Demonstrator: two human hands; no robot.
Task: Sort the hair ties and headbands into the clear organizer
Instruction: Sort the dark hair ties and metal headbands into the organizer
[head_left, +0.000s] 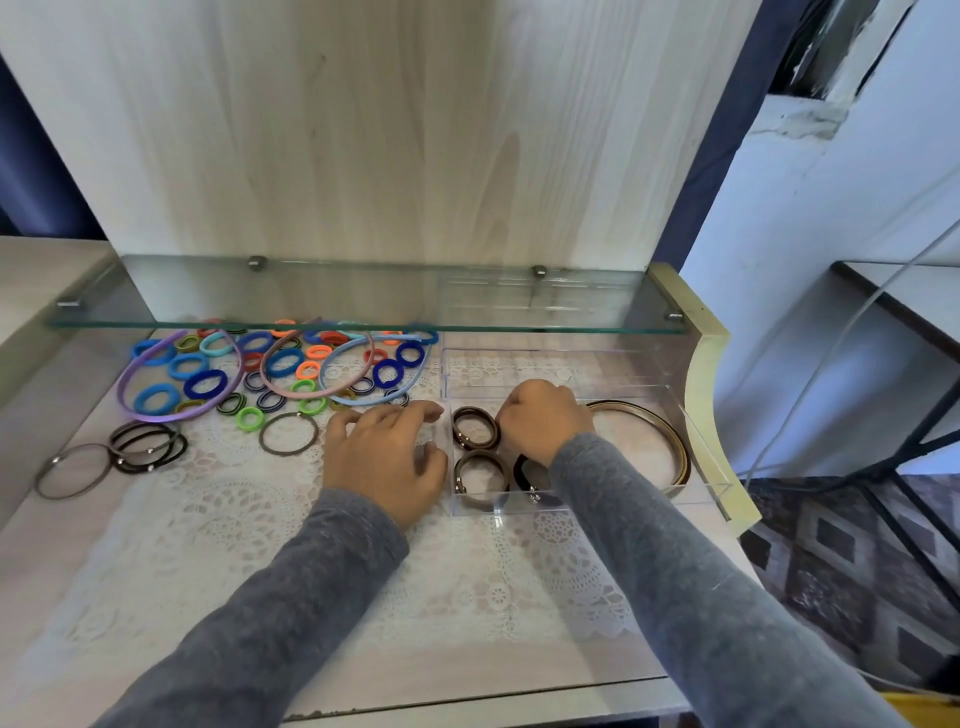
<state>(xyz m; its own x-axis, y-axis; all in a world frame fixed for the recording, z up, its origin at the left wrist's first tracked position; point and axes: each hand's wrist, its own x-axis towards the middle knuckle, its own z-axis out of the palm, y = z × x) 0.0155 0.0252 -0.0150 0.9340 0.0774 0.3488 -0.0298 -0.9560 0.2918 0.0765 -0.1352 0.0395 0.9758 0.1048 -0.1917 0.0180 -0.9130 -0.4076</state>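
From the head camera I see a pale wood desk (156, 582) under a lace mat (249, 499), a glass shelf (363, 306) above, a patterned carpet (841, 561) at right. The clear organizer (696, 457) sits at the desk's right, its long axis running toward the back panel. Inside lie brown hair ties (475, 428) and a brown headband (654, 431) lying flat. My left hand (387, 457) rests spread against the organizer's left wall; my right hand (543, 415) is curled inside it, and I cannot tell what it grips. Coloured ties (208, 382) crowd the far left.
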